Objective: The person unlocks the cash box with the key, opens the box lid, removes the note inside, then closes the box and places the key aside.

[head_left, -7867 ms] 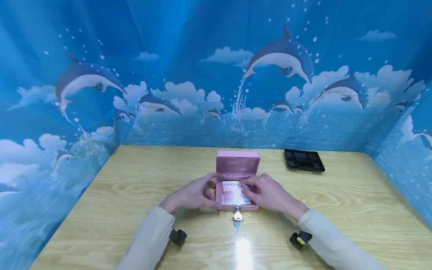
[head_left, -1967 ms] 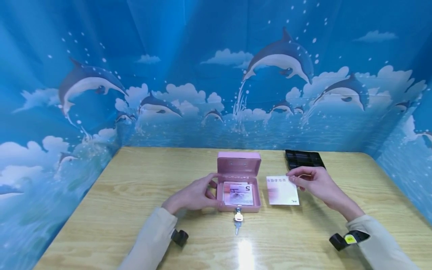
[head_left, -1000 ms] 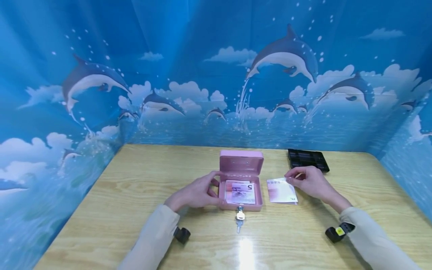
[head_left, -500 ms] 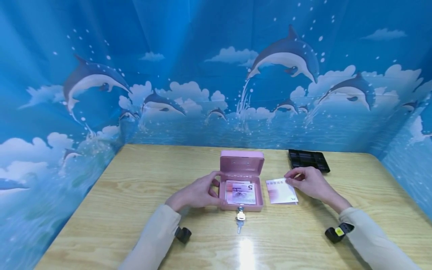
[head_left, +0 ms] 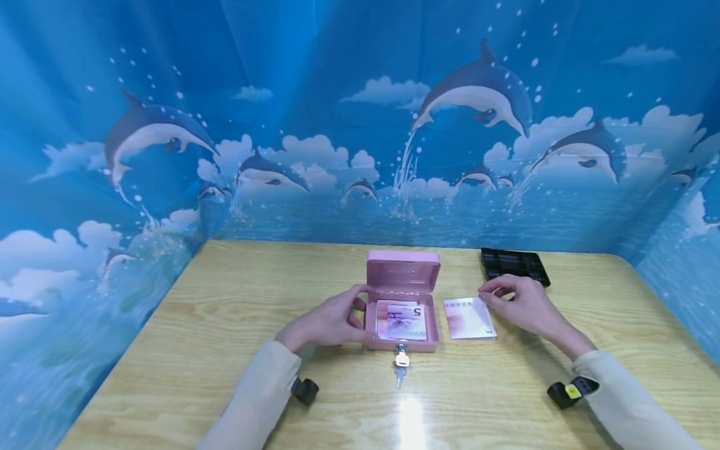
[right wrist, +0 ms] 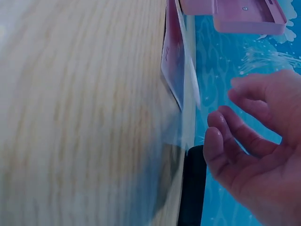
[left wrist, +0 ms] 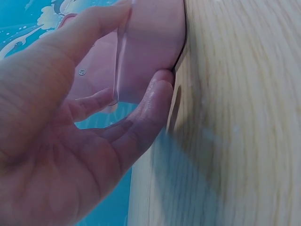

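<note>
Where left fingers grip it, the pink box is hidden.

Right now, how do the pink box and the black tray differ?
The pink box has a lid standing open; the black tray shows no lid.
The pink box has keys at its front; none show on the black tray.
The left hand grips the pink box; no hand grips the black tray.
Both rest on the wooden table.
</note>
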{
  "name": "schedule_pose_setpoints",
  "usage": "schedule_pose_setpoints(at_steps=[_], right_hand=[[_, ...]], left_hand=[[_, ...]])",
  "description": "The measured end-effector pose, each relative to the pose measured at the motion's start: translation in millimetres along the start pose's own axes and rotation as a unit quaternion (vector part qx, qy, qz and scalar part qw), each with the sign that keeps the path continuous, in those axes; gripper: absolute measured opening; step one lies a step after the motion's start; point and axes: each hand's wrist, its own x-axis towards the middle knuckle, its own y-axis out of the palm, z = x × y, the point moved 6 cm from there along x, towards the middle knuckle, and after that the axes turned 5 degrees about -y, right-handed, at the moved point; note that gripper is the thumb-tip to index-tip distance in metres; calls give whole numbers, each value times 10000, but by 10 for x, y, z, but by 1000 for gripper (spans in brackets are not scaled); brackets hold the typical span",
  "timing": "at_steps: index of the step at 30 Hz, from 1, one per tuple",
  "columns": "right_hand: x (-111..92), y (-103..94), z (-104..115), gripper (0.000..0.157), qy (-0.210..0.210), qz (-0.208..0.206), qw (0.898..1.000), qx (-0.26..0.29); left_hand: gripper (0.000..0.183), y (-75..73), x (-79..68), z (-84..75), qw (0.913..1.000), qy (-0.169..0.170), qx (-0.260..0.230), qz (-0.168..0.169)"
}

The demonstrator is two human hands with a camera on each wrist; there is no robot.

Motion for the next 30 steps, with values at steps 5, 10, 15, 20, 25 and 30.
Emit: schedule_pose_setpoints(at_steps=[5,10,15,20,25,30], right_hand=[[-37,2,107,18,-127,-58,9998,167],[-49,56,225,19,-213,12,9990,394],[-59,122,327,18,-282,62,9984,483],[-51,170,439,17,-399,76,9968,688],[-30,195,558,15,-545,59,9949,841],[-9,227,641,12,-652,58,9937,909]], left_hand=[[93,-1,2,9,10000,-24,29,-13],[92,-1,1,12,10000,48,-34,9],[93,2,6,18,10000,28,-26,22],[93,-1,6,23,10000,23,-14,16],[93,-7,0,22,10000,18,-17,25],[92,-7,-1,13,9999,63,-90,48]])
